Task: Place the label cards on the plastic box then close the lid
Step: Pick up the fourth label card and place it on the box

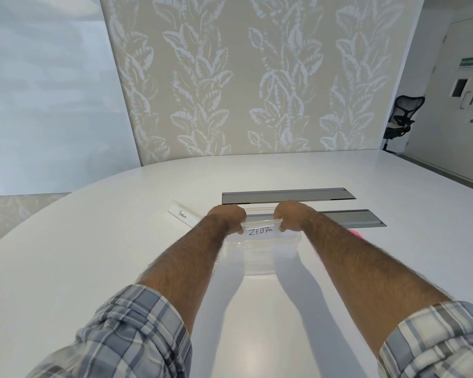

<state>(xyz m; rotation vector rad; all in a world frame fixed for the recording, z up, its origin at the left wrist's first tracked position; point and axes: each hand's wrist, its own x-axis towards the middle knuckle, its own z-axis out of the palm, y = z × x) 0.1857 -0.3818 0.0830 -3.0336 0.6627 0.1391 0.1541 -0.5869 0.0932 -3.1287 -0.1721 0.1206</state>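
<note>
A clear plastic box stands open on the white table in front of me. Over its far part I hold a clear label card marked ZEBRA level. My left hand pinches the card's left end and my right hand pinches its right end. A second label card marked PENGUIN lies flat on the table to the left of my left hand. A pink thing peeks out behind my right forearm; I cannot tell whether it is the lid.
Two grey cable-slot covers are set into the table just beyond my hands. A patterned wall panel rises behind the table. A black office chair and a door stand far right.
</note>
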